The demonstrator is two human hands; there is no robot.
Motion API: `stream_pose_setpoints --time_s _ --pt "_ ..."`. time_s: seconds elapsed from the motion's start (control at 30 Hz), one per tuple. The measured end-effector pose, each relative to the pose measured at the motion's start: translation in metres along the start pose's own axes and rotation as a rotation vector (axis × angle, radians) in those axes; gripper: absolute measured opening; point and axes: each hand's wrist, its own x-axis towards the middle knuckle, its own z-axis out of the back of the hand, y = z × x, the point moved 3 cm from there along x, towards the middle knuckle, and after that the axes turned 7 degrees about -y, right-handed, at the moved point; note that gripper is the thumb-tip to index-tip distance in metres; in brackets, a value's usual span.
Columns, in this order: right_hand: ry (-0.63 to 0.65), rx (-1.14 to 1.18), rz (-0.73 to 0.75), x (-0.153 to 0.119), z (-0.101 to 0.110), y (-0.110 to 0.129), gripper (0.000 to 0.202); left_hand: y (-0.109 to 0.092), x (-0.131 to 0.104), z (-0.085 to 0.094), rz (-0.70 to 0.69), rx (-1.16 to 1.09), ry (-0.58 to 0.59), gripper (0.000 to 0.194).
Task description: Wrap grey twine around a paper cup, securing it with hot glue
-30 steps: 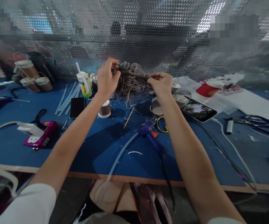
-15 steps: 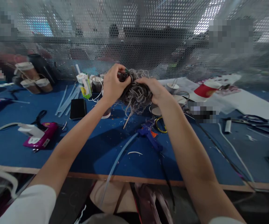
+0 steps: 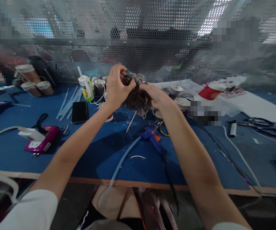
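Between my hands, above the blue table, hangs a bundle of grey-brown curly cord or yarn (image 3: 139, 100). My left hand (image 3: 117, 84) pinches its upper left side with thumb and fingers; a small greenish bit shows by the fingertips. Closed on the right side of the bundle is my right hand (image 3: 158, 95), its fingertips partly buried in the strands. Below lies a blue glue gun (image 3: 153, 139) with an orange trigger and a long clear glue stick (image 3: 123, 156) at its back. A thin wooden stick (image 3: 131, 122) rests just under the bundle.
Left of my arms are a black phone (image 3: 79, 111), a juice carton (image 3: 86, 88), loose glue sticks (image 3: 67, 103) and a magenta power strip (image 3: 42, 140). To the right are scissors (image 3: 264, 124), a red cup (image 3: 209, 91) and cables. A perforated metal screen (image 3: 152, 41) stands behind.
The bundle has turned and drawn in between my hands, its right side now less spread out. My right hand has shifted slightly down and left; my left hand stays nearly in place.
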Motion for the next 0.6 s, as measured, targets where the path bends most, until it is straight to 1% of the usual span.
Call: stream_pose_setpoints --time_s 0.1,0.17,0.27,0.33,0.4,0.43,0.5,0.6 --pt "-0.048 0.021 -0.032 0.002 0.001 -0.002 0.007 -0.001 -0.002 -0.003 0.026 0.010 0.050 0.039" --pt "-0.087 0.047 0.023 0.004 0.004 -0.001 0.008 0.004 -0.003 -0.008 0.048 0.023 0.068 0.046" --pt "-0.100 0.056 0.103 0.007 0.006 -0.003 0.011 0.014 -0.005 -0.018 0.135 0.023 0.083 0.055" --pt "-0.133 -0.001 0.143 0.008 0.006 -0.005 0.016 0.020 -0.007 -0.023 0.203 -0.002 0.100 0.057" --pt "-0.223 -0.114 0.183 0.008 0.006 -0.007 0.024 0.021 -0.011 -0.026 0.239 -0.019 0.109 0.062" --pt "-0.278 -0.180 0.208 0.007 0.005 -0.007 0.028 0.020 -0.013 -0.026 0.234 -0.018 0.104 0.064" --pt "-0.372 -0.304 0.259 0.004 0.003 -0.008 0.036 0.014 -0.016 -0.024 0.182 -0.003 0.091 0.065" --pt "-0.416 -0.413 0.316 0.001 0.000 -0.008 0.040 0.005 -0.018 -0.021 0.080 0.022 0.096 0.059"
